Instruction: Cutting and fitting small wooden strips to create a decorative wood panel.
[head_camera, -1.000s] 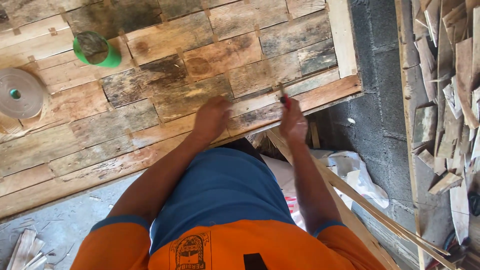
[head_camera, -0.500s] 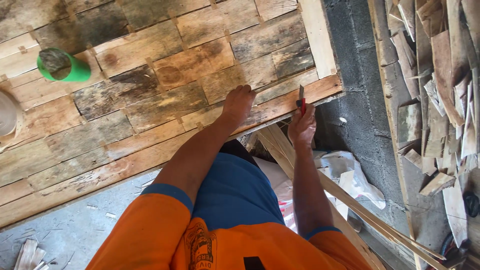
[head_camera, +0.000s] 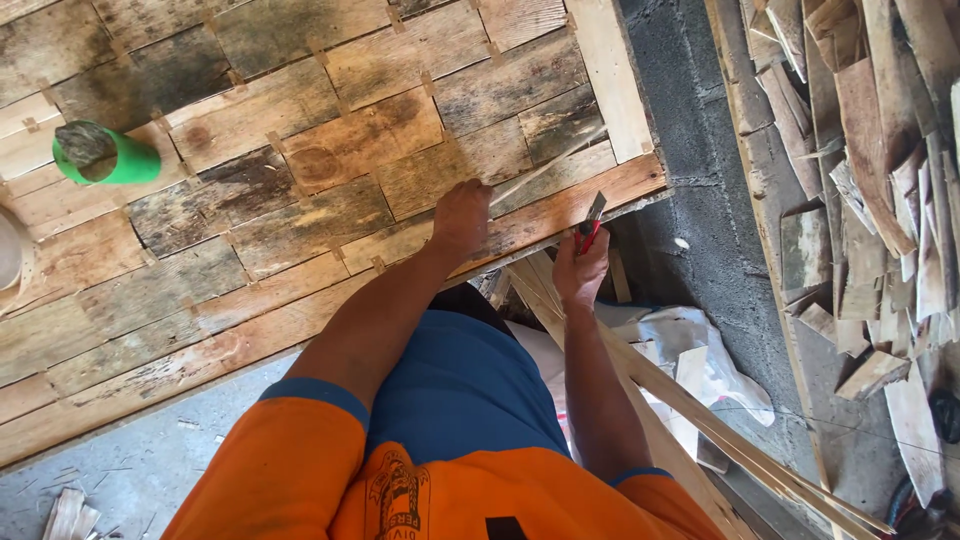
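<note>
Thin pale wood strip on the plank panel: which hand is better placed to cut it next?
Probably right: the right hand holds the red-handled knife near the thin pale wood strip, while the left hand holds it against the plank panel.
</note>
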